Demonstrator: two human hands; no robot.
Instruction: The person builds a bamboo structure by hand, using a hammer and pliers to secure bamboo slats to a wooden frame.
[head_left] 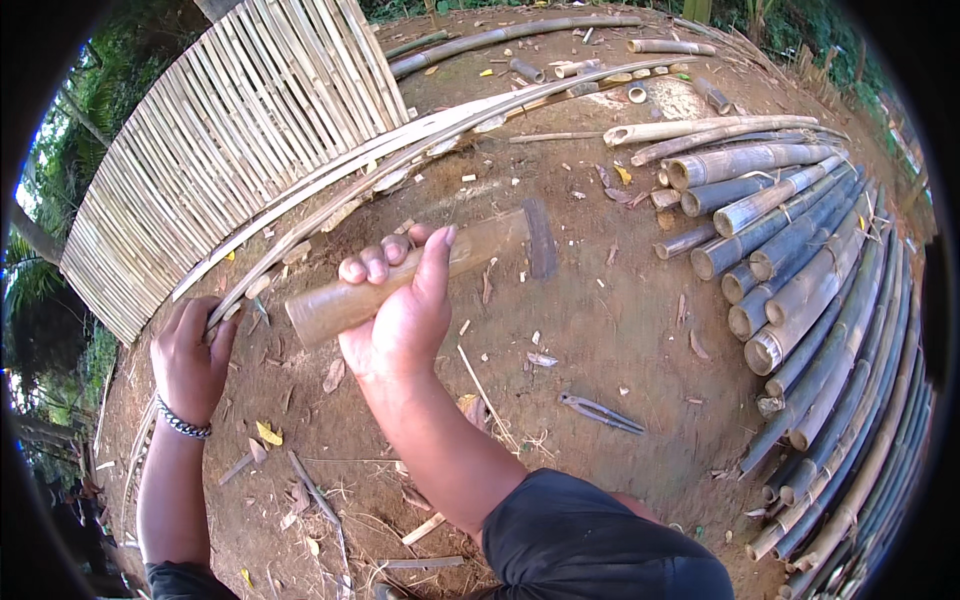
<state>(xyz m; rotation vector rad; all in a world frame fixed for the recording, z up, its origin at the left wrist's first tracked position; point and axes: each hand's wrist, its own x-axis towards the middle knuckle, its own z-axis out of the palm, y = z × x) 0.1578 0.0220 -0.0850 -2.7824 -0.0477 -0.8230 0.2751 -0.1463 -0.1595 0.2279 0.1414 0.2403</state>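
My right hand (400, 315) is wrapped round the thick wooden handle of a hammer (440, 262), raised above the ground. Its dark head (540, 238) points away to the right. At the left, my left hand (190, 350), with a chain bracelet at the wrist, is closed on the near end of a long split bamboo strip (290, 240). The strip curves away along the lower edge of a panel of bamboo slats (250, 100). Whether a nail is between the left fingers cannot be made out. Pincers (600, 413) lie on the soil to the right of my right forearm.
A large stack of cut bamboo poles (800, 280) takes up the right side. More poles (510, 40) and short bamboo offcuts (575, 68) lie at the back. Bamboo chips, dry leaves (268, 433) and thin sticks (320, 490) are scattered over the bare soil.
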